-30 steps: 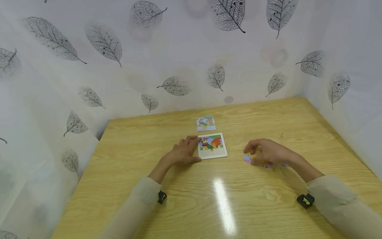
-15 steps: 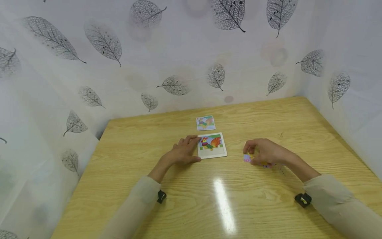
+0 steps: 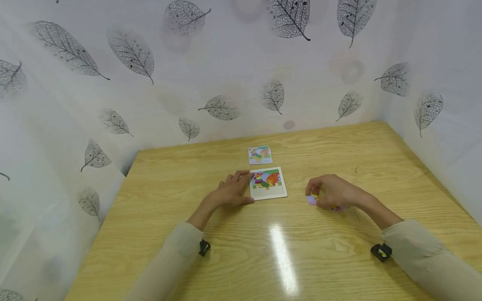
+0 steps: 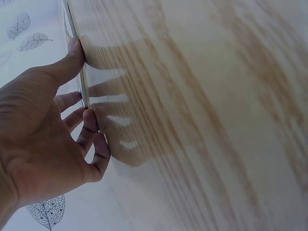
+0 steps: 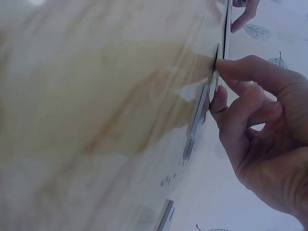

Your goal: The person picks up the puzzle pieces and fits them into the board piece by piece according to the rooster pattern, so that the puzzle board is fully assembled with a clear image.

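Observation:
In the head view, a jigsaw puzzle tray (image 3: 268,196) with a pale frame lies mid-table, its upper part showing a rooster picture and its lower part bare. My left hand (image 3: 232,193) holds the tray's left edge, thumb near the lower corner and fingers higher up. To the right, my right hand (image 3: 335,192) pinches a lilac and yellow puzzle piece (image 3: 311,200) between thumb and fingers, at the tabletop. Partly hidden under that hand are other puzzle pieces (image 3: 337,208). From the right wrist, a piece (image 5: 196,122) shows edge-on below the fingertips.
Behind the tray lies a square picture card (image 3: 260,155) with a paler rooster. A wooden table (image 3: 331,259) carries everything. Leaf-patterned cloth (image 3: 233,62) hangs along the table's back and sides. Another loose piece (image 5: 165,215) shows low in the right wrist view.
My right hand has shifted slightly left, and the pinched puzzle piece has moved a little with it. My left hand and the tray have stayed in place.

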{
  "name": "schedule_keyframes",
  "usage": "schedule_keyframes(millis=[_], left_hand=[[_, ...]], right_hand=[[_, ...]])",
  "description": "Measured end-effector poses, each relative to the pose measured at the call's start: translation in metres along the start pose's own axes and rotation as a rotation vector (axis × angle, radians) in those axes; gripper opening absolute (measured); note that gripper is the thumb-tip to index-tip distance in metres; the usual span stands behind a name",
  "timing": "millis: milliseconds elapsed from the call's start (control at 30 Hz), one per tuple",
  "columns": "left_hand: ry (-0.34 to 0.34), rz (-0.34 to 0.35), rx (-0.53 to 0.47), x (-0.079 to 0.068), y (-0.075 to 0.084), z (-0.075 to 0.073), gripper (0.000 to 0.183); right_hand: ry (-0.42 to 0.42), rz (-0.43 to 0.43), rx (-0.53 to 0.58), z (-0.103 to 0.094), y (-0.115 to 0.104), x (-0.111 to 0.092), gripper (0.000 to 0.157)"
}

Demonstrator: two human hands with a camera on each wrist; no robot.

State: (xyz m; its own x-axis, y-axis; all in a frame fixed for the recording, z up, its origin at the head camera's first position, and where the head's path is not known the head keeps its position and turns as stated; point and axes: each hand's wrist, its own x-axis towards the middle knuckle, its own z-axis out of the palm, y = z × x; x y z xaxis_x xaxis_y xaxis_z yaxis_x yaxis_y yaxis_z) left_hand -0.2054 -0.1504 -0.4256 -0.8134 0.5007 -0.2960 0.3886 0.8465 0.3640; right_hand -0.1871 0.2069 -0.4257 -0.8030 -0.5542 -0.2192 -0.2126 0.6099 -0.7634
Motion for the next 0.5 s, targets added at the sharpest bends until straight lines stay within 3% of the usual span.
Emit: schedule_keyframes(millis=[133,367,500], left_hand=[[-0.007,-0.009,0.007,0.001,0.0,0.0,0.085],[-0.007,-0.018,0.01,0.002,0.0,0.001,0.085],[-0.007,-0.025,0.006,0.001,0.001,0.001,0.086]], right_hand=[[-0.014,-0.01,0.008,0.001,0.001,0.001,0.03],[-0.011,-0.133,-0.084,0.002,-0.003,0.007,0.025],[-0.061,-0.118,-0.015,0.004,-0.011,0.014,0.026]])
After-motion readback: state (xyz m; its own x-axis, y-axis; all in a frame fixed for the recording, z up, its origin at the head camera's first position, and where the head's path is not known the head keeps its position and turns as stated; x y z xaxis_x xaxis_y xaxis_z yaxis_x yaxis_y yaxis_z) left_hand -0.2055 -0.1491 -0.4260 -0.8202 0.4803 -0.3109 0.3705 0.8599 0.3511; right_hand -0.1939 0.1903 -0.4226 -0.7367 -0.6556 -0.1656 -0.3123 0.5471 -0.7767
